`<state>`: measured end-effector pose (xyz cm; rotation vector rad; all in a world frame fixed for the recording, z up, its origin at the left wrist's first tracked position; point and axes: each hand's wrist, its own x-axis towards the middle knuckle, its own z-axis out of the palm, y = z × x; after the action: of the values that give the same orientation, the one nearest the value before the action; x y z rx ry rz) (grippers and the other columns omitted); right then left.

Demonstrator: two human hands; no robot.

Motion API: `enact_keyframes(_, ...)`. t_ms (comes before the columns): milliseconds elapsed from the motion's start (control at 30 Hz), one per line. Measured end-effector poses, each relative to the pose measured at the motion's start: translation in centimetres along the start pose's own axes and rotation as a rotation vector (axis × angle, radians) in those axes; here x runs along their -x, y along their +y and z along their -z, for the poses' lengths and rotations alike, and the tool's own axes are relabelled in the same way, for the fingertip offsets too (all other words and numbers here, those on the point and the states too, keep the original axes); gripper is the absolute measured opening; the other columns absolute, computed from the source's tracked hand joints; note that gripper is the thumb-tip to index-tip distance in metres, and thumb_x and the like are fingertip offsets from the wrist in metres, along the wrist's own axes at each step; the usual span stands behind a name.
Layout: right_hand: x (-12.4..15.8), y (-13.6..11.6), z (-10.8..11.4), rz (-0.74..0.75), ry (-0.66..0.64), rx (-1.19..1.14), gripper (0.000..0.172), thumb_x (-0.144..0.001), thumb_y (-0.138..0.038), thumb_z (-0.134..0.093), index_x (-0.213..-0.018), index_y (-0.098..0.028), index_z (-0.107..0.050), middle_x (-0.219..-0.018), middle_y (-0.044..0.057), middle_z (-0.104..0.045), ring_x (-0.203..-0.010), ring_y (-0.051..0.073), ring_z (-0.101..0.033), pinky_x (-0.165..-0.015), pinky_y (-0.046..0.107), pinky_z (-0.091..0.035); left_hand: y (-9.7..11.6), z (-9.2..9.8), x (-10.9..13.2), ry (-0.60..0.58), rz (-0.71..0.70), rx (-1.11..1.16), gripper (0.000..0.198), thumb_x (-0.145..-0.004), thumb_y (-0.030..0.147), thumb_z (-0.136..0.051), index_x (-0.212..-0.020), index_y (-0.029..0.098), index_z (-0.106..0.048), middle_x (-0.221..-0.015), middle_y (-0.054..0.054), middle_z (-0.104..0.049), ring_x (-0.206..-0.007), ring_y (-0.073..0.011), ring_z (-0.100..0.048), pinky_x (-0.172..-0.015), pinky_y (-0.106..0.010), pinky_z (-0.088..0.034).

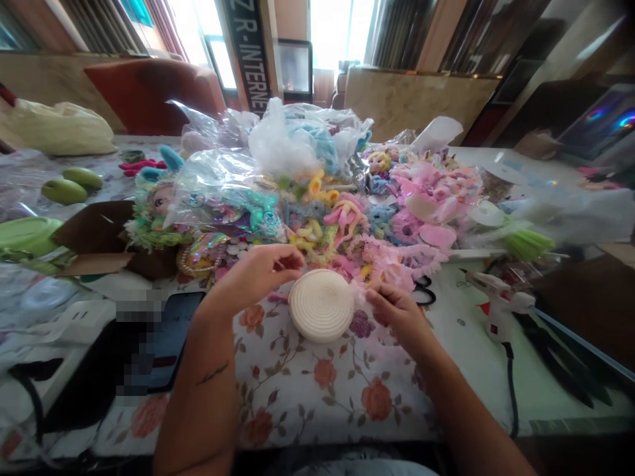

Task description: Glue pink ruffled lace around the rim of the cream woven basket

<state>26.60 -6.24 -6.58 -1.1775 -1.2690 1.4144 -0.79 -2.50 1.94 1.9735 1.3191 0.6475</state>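
cream disc (ringed), floral tablecloth

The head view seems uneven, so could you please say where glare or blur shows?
Head view: the top-centre window is blown out to white, and clear plastic wrap glints; head view, right side: the green bundle looks smeared; head view, centre: the cream coiled disc is clearer, its rings readable.

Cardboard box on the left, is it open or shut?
Open: the box has a flap folded outward, and part of its dark inside shows.
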Motion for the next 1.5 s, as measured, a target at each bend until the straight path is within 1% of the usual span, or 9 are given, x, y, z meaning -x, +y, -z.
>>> enact_keyframes(133, -0.4, 2.7, 1.5, -0.007, 0.132, -0.083, 0.041, -0.084, -0.056, -0.068, -0.070, -0.020, -0.053, -0.053, -0.008, -0.036, -0.047, 0.007, -0.028, -0.046, 0.024, -0.021, -3.6, 0.5, 0.9, -0.055, 0.239, -0.302, 0.007, -0.071, 0.015, -0.064, -0.077, 0.020, -0.066, -0.077, -0.003, -0.069, -0.076, -0.0216, -0.063, -0.067, -0.030, -0.043)
enact_keyframes(333, -0.2, 4.0, 0.8, -0.053, 0.215, -0.138, 0.041, -0.079, -0.055, -0.073, -0.069, -0.019, -0.056, -0.051, -0.006, -0.041, -0.047, 0.009, -0.033, -0.046, 0.025, -0.024, -7.3, -3.7, 1.7, -0.035, 0.210, -0.247, 0.006, -0.072, 0.019, -0.062, -0.069, 0.019, -0.067, -0.078, -0.006, -0.072, -0.077, -0.0236, -0.065, -0.068, -0.030, -0.045)
enact_keyframes(600, 0.2, 3.1, 0.0, -0.084, 0.209, -0.173, 0.043, -0.073, -0.058, -0.076, -0.069, -0.018, -0.061, -0.051, -0.006, -0.042, -0.046, 0.008, -0.033, -0.045, 0.024, -0.024, -8.0, -2.5, 2.2, 0.439, 0.262, -0.195, 0.014, -0.080, 0.033, -0.057, -0.077, 0.020, -0.063, -0.078, -0.007, -0.071, -0.077, -0.0246, -0.063, -0.072, -0.032, -0.046)
enact_keyframes(700, 0.4, 3.1, -0.3, -0.092, 0.185, -0.172, 0.041, -0.075, -0.056, -0.075, -0.069, -0.017, -0.063, -0.052, -0.005, -0.044, -0.047, 0.008, -0.035, -0.045, 0.024, -0.024, -6.8, -2.9, 0.3, 0.500, 0.246, -0.091, 0.021, -0.084, 0.038, -0.053, -0.084, 0.018, -0.061, -0.069, -0.004, -0.068, -0.061, -0.0203, -0.061, -0.060, -0.029, -0.047)
enact_keyframes(933, 0.5, 2.9, -0.3, -0.104, 0.166, -0.192, 0.042, -0.074, -0.056, -0.076, -0.068, -0.017, -0.060, -0.054, -0.005, -0.047, -0.048, 0.008, -0.036, -0.047, 0.024, -0.026, -3.3, -4.5, -7.9, 0.417, 0.058, -0.054, 0.009, -0.078, 0.023, -0.055, -0.079, 0.017, -0.063, -0.080, -0.006, -0.071, -0.076, -0.0193, -0.063, -0.072, -0.027, -0.047)
enact_keyframes(1100, 0.2, 2.6, -0.2, -0.104, 0.163, -0.227, 0.043, -0.071, -0.055, -0.078, -0.064, -0.018, -0.056, -0.055, -0.005, -0.047, -0.049, 0.009, -0.037, -0.048, 0.024, -0.026, -3.1, -5.4, -11.2, 0.149, -0.029, -0.112, 0.018, -0.066, 0.008, -0.051, -0.053, 0.019, -0.059, -0.059, -0.004, -0.063, -0.066, -0.0189, -0.059, -0.072, -0.028, -0.047)
enact_keyframes(1200, 0.2, 2.7, -0.1, -0.108, 0.157, -0.248, 0.042, -0.072, -0.054, -0.077, -0.065, -0.018, -0.057, -0.054, -0.005, -0.046, -0.049, 0.009, -0.037, -0.048, 0.025, -0.026, -3.4, -5.0, -10.1, 0.037, -0.053, -0.114, 0.021, -0.063, 0.007, -0.051, -0.063, 0.018, -0.068, -0.068, -0.005, -0.070, -0.069, -0.0200, -0.062, -0.074, -0.029, -0.049)
enact_keyframes(1400, 0.4, 3.1, -0.4, -0.122, 0.139, -0.297, 0.039, -0.074, -0.054, -0.076, -0.069, -0.018, -0.060, -0.058, -0.004, -0.050, -0.052, 0.010, -0.041, -0.050, 0.024, -0.032, -3.1, -2.8, -2.9, 0.117, -0.007, -0.121, 0.057, -0.076, 0.011, -0.043, -0.128, 0.017, -0.065, -0.126, -0.010, -0.070, -0.119, -0.0266, -0.061, -0.103, -0.036, -0.043)
enact_keyframes(1500, 0.5, 3.3, -0.7, -0.127, 0.130, -0.319, 0.037, -0.076, -0.052, -0.076, -0.070, -0.019, -0.061, -0.060, -0.004, -0.052, -0.053, 0.010, -0.043, -0.050, 0.024, -0.034, -3.4, -2.7, -1.1, 0.259, 0.105, -0.051, 0.033, -0.076, 0.018, -0.054, -0.100, 0.021, -0.076, -0.113, -0.008, -0.074, -0.112, -0.0296, -0.063, -0.102, -0.037, -0.043)
